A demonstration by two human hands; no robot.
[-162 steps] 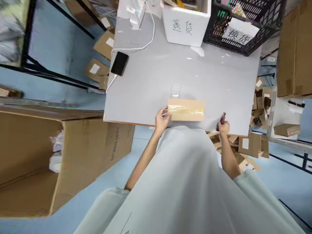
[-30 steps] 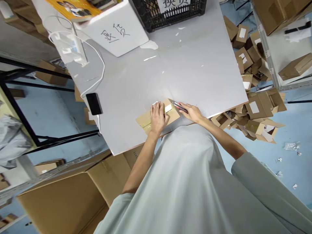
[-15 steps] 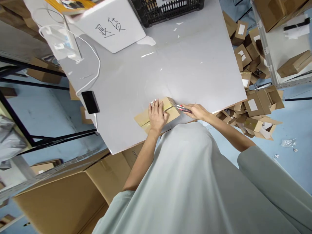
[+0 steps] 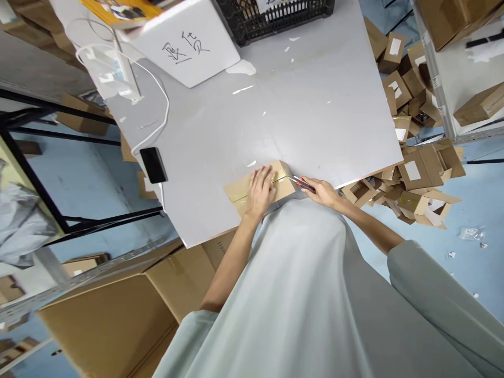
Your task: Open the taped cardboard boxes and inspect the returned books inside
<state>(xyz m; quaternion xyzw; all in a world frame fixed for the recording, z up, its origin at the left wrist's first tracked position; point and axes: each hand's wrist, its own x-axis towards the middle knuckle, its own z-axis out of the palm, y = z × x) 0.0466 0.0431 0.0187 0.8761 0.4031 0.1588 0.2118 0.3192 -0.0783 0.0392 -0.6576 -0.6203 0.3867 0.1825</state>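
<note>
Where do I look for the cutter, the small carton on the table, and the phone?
Cutter (image 4: 304,184): head view, on its handle.
Carton (image 4: 282,189): head view, top face.
Phone (image 4: 153,164): head view, dark screen.

Mid-frame, a box (image 4: 282,188) is lying on the table (image 4: 315,110) under the left hand (image 4: 261,192); a cutter (image 4: 304,184) in the right hand (image 4: 324,194) is pointing at the box's right end. A phone (image 4: 153,164) is resting at left, a bin (image 4: 185,31) and a crate (image 4: 283,23) standing at top.
</note>
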